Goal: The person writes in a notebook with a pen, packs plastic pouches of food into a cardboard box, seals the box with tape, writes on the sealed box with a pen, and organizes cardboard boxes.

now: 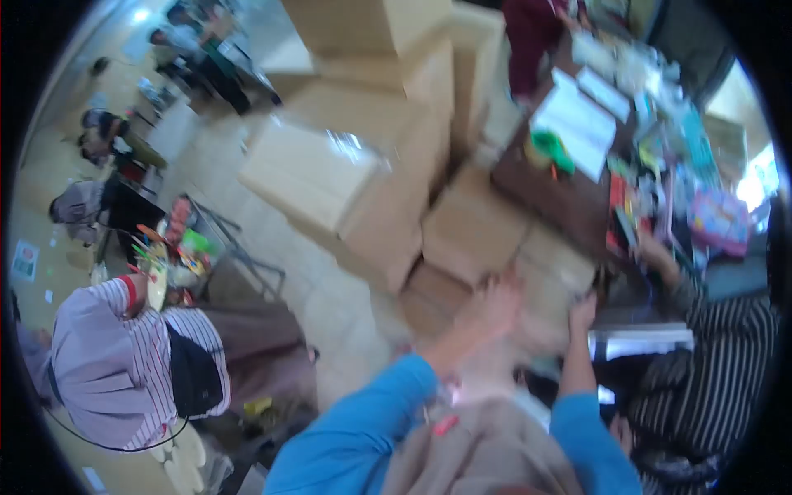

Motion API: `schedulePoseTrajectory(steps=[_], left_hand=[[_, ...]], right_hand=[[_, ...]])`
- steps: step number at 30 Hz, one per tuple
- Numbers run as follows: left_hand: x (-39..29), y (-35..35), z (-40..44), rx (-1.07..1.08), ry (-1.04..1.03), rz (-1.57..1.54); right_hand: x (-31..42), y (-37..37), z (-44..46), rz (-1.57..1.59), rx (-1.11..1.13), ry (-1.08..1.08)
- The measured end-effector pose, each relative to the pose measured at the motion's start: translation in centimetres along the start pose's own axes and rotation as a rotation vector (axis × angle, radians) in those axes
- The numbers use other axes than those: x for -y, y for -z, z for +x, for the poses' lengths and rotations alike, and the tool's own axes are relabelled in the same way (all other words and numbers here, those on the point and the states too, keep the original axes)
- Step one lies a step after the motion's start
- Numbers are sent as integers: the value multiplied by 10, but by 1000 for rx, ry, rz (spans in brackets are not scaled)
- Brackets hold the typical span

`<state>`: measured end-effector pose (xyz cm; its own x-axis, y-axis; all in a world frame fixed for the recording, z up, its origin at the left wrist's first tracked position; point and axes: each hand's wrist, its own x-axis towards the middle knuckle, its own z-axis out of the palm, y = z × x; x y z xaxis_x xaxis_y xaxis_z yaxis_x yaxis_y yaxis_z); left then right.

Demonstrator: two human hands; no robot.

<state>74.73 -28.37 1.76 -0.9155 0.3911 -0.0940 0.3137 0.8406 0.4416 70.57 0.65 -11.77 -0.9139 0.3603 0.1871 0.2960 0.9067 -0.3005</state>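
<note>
In front of me stands a large brown cardboard box [483,219] with its flaps folded outward. My left hand [492,307] reaches over the near cardboard, its fingers stretched out against it and blurred. My right hand [582,313] is closed at the right edge of the cardboard; what lies inside its fingers is hidden. A small dark shape shows beside that hand, too blurred to name. Past the box is a bigger carton [318,165] with a shiny strip of clear tape on its pale panel.
A dark table [528,186] on the right bears white sheets [577,124], a green item [551,150] and mixed goods. A person in striped clothing [718,371] is close on my right. Another person [124,363] works at a cluttered table on the left.
</note>
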Motion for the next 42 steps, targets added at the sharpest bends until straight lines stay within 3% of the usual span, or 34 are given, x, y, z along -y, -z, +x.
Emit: schedulePoseTrajectory(steps=[1,2,5,7,9,11,12,13,14,16,19,21,23,25,27,29,31,32,34,36,37,42], left_hand=[[-1,1,-24,68,-55,24],[6,-8,-51,3,-114,-165],[27,-13,-124,-59,-213,-472],[44,-34,-178,72,-33,-570],[52,-39,-223,203,133,-562],[68,-61,-269,37,156,-459],[71,-57,-288,104,389,-489],[69,-52,-304,171,623,-512],[74,-58,-322,175,634,-520],[95,-81,-361,199,908,-440],[119,-91,-420,267,1061,-464],[132,-83,-441,295,1125,-541],[140,-71,-473,318,1228,-624],[160,-57,-481,339,1247,-597],[183,-39,-487,269,1251,-589],[209,-14,-470,184,1238,-654],[246,10,-448,169,1143,-551],[269,21,-434,135,1093,-525],[314,41,-402,73,1046,-485],[358,69,-369,36,1039,-456],[379,89,-351,63,1028,-412],[470,159,-307,221,1009,-233]], right_hand=[[26,15,-4,93,-96,-151],[32,17,-4,72,9,-267],[28,12,-1,81,-8,-258],[72,67,1,189,213,-357],[77,63,-2,53,-64,0],[131,91,-13,41,145,34],[139,74,-24,28,161,36],[145,47,-29,23,97,180],[149,28,-33,23,28,324],[148,15,-28,-48,20,324],[123,10,-25,-138,51,312],[146,27,-22,-236,145,249],[126,0,-28,-146,-66,346],[154,17,-49,-4,9,380],[183,32,-82,-48,93,535],[238,69,-133,16,-39,760],[244,57,-173,-71,545,521],[257,56,-192,313,640,496],[276,29,-213,448,1052,439],[370,71,-227,520,1216,470],[413,93,-230,821,1356,284],[556,112,-228,1099,1546,423]])
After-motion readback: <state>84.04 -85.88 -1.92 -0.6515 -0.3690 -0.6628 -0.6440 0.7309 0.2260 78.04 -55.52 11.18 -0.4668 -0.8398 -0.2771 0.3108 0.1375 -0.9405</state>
